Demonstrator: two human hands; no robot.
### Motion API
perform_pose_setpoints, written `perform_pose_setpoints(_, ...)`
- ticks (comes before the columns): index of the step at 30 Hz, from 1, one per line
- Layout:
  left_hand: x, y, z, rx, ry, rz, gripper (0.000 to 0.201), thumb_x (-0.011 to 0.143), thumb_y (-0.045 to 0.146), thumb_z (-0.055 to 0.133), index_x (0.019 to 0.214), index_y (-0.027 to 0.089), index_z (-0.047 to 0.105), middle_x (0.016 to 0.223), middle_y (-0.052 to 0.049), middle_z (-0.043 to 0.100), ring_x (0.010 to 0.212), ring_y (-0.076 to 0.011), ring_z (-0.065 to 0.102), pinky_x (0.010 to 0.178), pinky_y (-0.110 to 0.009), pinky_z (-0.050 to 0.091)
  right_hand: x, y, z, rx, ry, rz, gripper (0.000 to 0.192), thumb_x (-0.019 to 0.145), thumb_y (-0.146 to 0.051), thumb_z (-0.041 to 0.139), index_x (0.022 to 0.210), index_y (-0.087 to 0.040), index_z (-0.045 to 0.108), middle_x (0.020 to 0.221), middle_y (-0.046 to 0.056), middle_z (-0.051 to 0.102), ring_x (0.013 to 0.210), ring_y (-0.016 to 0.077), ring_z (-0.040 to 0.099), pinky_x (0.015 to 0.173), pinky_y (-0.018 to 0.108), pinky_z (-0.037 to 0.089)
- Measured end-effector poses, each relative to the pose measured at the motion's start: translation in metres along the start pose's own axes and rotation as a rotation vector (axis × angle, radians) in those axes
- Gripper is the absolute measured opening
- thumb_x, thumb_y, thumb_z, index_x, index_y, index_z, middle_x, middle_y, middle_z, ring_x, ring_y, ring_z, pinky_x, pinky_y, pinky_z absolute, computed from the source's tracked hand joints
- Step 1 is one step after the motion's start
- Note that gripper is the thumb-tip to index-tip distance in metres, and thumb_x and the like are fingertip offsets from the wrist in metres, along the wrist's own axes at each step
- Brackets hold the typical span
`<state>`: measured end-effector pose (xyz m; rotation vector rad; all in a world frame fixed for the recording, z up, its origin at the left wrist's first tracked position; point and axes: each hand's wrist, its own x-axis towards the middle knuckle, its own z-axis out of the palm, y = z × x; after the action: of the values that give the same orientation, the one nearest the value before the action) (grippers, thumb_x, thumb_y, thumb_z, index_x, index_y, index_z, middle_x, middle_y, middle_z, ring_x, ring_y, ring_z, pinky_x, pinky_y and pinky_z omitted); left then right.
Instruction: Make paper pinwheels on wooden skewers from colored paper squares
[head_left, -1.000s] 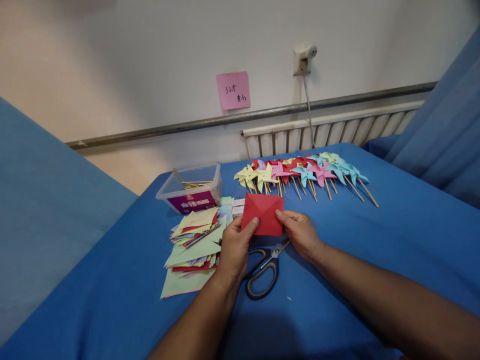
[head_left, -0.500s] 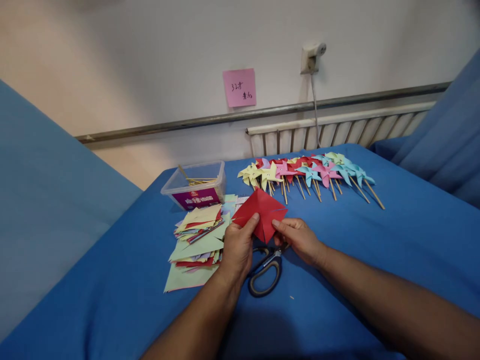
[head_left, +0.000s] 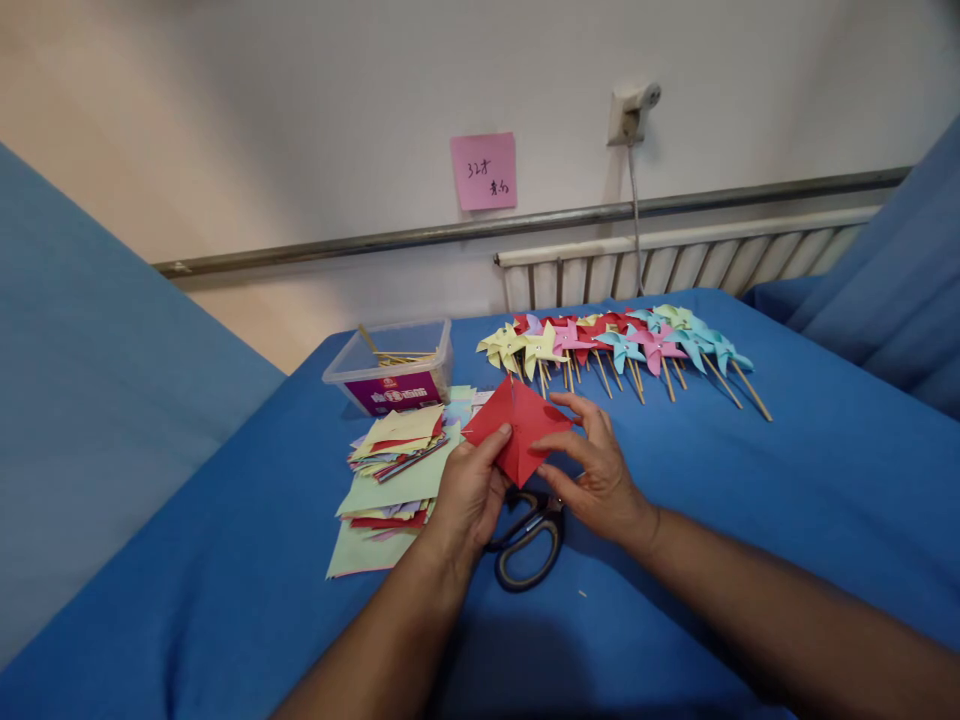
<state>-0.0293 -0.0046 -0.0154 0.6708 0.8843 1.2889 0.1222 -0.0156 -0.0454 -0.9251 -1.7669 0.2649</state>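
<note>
A red paper square [head_left: 517, 425], turned corner-up with cuts running in from its corners, is held over the table. My left hand [head_left: 472, 485] pinches its left lower side, thumb on top and fingers beneath. At the opposite side is my right hand [head_left: 600, 470], fingers apart, with the index fingertip over the paper and the thumb by its lower right edge. Just under the hands lie scissors [head_left: 529, 550] with dark handles, their blades mostly hidden. Left of my left hand are stacks of coloured paper [head_left: 390, 480] in green, yellow, red and purple.
A clear plastic box [head_left: 390, 370] with a purple label holds thin wooden sticks. Many finished paper pinwheels [head_left: 622, 345] on sticks lie at the back. The table has a blue cloth [head_left: 712, 520]. A pink note [head_left: 484, 170], metal rail and radiator are at the wall.
My right hand has loosened its pinch on the paper's right side and spread its fingers. The red paper has turned slightly in my left hand.
</note>
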Motion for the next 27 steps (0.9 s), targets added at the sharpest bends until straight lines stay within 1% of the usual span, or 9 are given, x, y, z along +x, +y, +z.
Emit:
perform_pose_setpoints(2, -0.0007, -0.0003, 0.0001, 0.004, -0.019, 0.001, 0.029, 0.071, 0.024, 0.073, 0.096, 0.009, 0.07, 0.095, -0.012, 0.073, 0.078, -0.0203, 0.068, 0.071, -0.029, 0.055, 0.0004, 0.0009, 0.0004, 0.003, 0.012, -0.006, 0.015, 0.081, -0.021, 0.064, 0.094, -0.027, 0.066, 0.137, 0.004, 0.043, 0.126, 0.0272, 0.041, 0.104, 0.051, 0.036)
perform_pose_setpoints(4, -0.0015, -0.0008, 0.0008, 0.026, -0.019, -0.01, 0.028, 0.071, 0.025, 0.074, 0.093, 0.009, 0.069, 0.089, -0.012, 0.073, 0.072, -0.0182, 0.067, 0.068, -0.027, 0.054, 0.0007, 0.0005, -0.0001, 0.018, 0.022, 0.021, 0.008, 0.083, -0.023, 0.063, 0.089, -0.026, 0.067, 0.134, 0.004, 0.046, 0.125, 0.0265, 0.041, 0.103, 0.05, 0.036)
perform_pose_setpoints(6, -0.0024, -0.0016, 0.0022, 0.056, -0.006, -0.032, 0.027, 0.07, 0.024, 0.075, 0.091, 0.009, 0.069, 0.083, -0.01, 0.072, 0.066, -0.0157, 0.065, 0.064, -0.025, 0.053, 0.001, -0.0009, -0.0012, 0.043, 0.022, 0.059, 0.005, 0.085, -0.025, 0.061, 0.085, -0.025, 0.067, 0.13, 0.005, 0.049, 0.123, 0.0258, 0.043, 0.1, 0.048, 0.038)
perform_pose_setpoints(9, -0.0038, -0.0024, 0.005, 0.073, 0.015, -0.052, 0.024, 0.068, 0.022, 0.075, 0.087, 0.009, 0.069, 0.078, -0.008, 0.071, 0.062, -0.0137, 0.063, 0.06, -0.023, 0.052, 0.0007, -0.0024, -0.0021, 0.086, 0.013, 0.118, 0.008, 0.085, -0.024, 0.06, 0.079, -0.022, 0.066, 0.123, 0.007, 0.053, 0.118, 0.0246, 0.048, 0.098, 0.045, 0.04)
perform_pose_setpoints(14, -0.0055, -0.0021, 0.0083, 0.096, 0.042, -0.074, 0.023, 0.069, 0.022, 0.073, 0.087, 0.007, 0.069, 0.077, -0.009, 0.071, 0.066, -0.0153, 0.063, 0.061, -0.024, 0.053, -0.0004, 0.001, 0.0004, 0.143, 0.02, 0.213, 0.01, 0.084, -0.021, 0.059, 0.074, -0.021, 0.063, 0.117, 0.008, 0.056, 0.113, 0.0233, 0.052, 0.095, 0.041, 0.041)
perform_pose_setpoints(18, -0.0058, -0.0027, 0.0078, 0.109, 0.026, -0.086, 0.023, 0.068, 0.023, 0.074, 0.085, 0.008, 0.069, 0.075, -0.009, 0.07, 0.063, -0.0145, 0.062, 0.06, -0.024, 0.052, -0.0005, 0.0041, 0.0025, 0.156, 0.026, 0.252, 0.011, 0.083, -0.021, 0.059, 0.072, -0.02, 0.061, 0.114, 0.008, 0.058, 0.11, 0.0228, 0.053, 0.093, 0.04, 0.041)
perform_pose_setpoints(22, -0.0064, -0.004, 0.0054, 0.119, -0.008, -0.088, 0.021, 0.066, 0.021, 0.075, 0.082, 0.01, 0.069, 0.071, -0.006, 0.069, 0.059, -0.0121, 0.06, 0.057, -0.022, 0.05, -0.0007, 0.0049, 0.0032, 0.165, 0.037, 0.27, 0.012, 0.083, -0.021, 0.059, 0.071, -0.02, 0.061, 0.112, 0.008, 0.059, 0.109, 0.0226, 0.054, 0.093, 0.039, 0.041)
perform_pose_setpoints(27, -0.0057, -0.0057, 0.0032, 0.148, -0.027, -0.111, 0.026, 0.061, 0.018, 0.078, 0.084, 0.01, 0.069, 0.075, -0.005, 0.069, 0.06, -0.0119, 0.06, 0.06, -0.023, 0.05, -0.0015, 0.0056, 0.0035, 0.167, 0.043, 0.277, 0.013, 0.083, -0.021, 0.059, 0.07, -0.02, 0.061, 0.111, 0.008, 0.06, 0.107, 0.0225, 0.055, 0.092, 0.04, 0.041)
